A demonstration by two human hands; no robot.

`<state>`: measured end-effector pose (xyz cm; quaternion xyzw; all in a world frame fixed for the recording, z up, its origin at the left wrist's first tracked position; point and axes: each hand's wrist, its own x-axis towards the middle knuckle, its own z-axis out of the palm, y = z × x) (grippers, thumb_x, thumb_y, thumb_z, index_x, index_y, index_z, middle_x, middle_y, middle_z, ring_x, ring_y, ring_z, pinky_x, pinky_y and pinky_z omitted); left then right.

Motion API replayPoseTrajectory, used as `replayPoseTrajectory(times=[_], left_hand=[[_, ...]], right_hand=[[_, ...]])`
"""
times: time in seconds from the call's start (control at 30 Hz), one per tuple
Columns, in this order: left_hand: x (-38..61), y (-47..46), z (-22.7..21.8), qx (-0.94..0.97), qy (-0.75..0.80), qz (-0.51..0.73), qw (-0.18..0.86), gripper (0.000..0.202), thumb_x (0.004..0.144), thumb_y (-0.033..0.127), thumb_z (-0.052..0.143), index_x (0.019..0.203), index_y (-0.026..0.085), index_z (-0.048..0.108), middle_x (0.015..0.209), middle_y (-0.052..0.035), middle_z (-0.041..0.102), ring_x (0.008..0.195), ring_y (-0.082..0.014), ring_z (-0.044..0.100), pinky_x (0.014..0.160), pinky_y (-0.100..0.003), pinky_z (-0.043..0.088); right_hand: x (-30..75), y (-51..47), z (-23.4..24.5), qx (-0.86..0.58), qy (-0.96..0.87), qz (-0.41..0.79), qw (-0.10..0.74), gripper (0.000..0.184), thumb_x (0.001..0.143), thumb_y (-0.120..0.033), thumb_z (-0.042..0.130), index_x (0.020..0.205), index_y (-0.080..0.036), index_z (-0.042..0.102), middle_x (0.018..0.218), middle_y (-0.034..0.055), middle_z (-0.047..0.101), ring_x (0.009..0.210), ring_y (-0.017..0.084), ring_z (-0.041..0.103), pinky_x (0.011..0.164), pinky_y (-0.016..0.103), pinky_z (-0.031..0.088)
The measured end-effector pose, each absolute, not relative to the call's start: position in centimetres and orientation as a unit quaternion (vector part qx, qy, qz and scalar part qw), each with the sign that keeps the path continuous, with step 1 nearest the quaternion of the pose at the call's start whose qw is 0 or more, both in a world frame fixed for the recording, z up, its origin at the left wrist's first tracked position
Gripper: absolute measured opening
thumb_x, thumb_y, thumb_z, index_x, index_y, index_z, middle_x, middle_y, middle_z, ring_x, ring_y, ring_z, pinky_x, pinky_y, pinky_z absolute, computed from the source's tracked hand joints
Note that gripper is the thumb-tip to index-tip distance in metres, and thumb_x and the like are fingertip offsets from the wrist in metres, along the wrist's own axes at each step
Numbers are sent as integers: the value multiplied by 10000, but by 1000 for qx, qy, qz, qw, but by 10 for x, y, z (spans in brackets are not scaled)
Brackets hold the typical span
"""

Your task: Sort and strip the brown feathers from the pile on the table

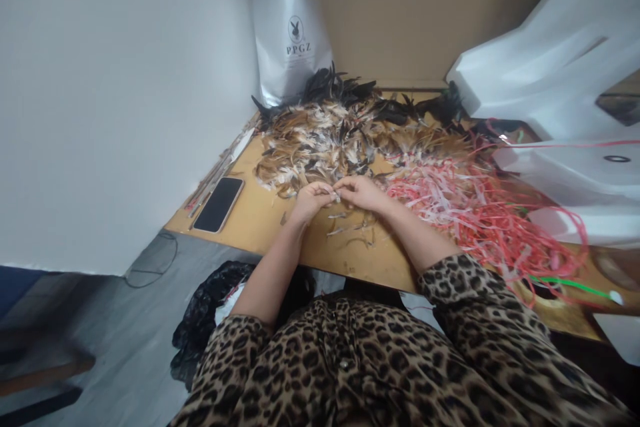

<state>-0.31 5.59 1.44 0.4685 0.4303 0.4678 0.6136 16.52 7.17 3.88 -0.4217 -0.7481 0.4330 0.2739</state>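
Note:
My left hand (311, 200) and my right hand (361, 191) meet fingertip to fingertip over the wooden table (260, 220). Both are closed in a pinch on a small pale feather bundle (336, 196) held between them. Just beyond my hands lies a big pile of brown, white and black feathers (325, 137). A few loose feathers (353, 230) lie on the table under my wrists. To the right spreads a tangle of red and pink strips (465, 203).
A black phone (219, 204) lies face up at the table's left edge, beside thin sticks (215, 173). A white printed bag (293, 30) stands at the back. White foam pieces (555, 73) fill the right side. A black bag (210, 313) sits on the floor below.

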Motion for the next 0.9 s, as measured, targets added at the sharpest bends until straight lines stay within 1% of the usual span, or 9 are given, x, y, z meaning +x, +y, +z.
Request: replayPoseTrajectory(times=[0.1,0.17,0.33,0.47,0.57,0.67,0.8,0.9], left_hand=[[-1,55,14,480,438,471,597,274,530,232,739,727,131,577,657,14,604,537,-57,528,527,-188,429],[0,55,12,488,435,472,591,266,534,230,732,727,132,576,652,14,601,526,-57,523,526,-194,433],[0,55,9,510,424,480,574,256,542,209,720,730,133,564,615,14,596,542,-70,556,537,-189,432],[3,56,7,526,420,491,554,238,568,201,698,747,140,554,613,6,605,561,-96,595,544,-197,441],[5,55,6,548,439,501,505,164,610,183,652,740,147,560,584,16,587,521,-85,573,508,-183,418],[6,55,4,580,464,516,426,111,643,166,615,750,156,583,603,16,583,515,-71,543,480,-168,387],[4,55,3,613,472,526,353,105,685,173,595,789,171,608,724,-17,624,603,-89,565,562,-196,438],[2,54,2,631,477,520,321,101,703,181,591,800,181,622,751,-30,632,652,-112,578,617,-224,466]], right_hand=[[164,72,38,-425,-746,432,277,215,747,-292,517,843,-135,629,597,-2,606,468,100,578,454,183,394],[163,72,37,-426,-733,450,281,190,735,-278,532,822,-133,618,618,10,626,495,107,594,474,188,413],[159,74,30,-443,-687,494,298,146,702,-231,546,800,-133,590,566,-8,613,453,83,535,432,172,365],[158,77,22,-447,-680,487,317,119,677,-225,573,747,-133,603,548,-15,611,468,83,522,464,183,384],[156,78,19,-456,-673,482,328,117,672,-231,605,736,-134,617,546,-11,622,491,89,547,487,183,404],[154,77,21,-487,-656,476,325,128,673,-236,639,749,-134,640,527,-11,623,460,80,534,460,172,396],[151,74,28,-505,-619,507,323,106,685,-206,652,753,-126,656,497,-11,617,411,65,514,427,161,400],[151,74,32,-495,-611,525,326,65,690,-163,648,736,-121,668,487,-8,614,418,63,532,430,153,419]])
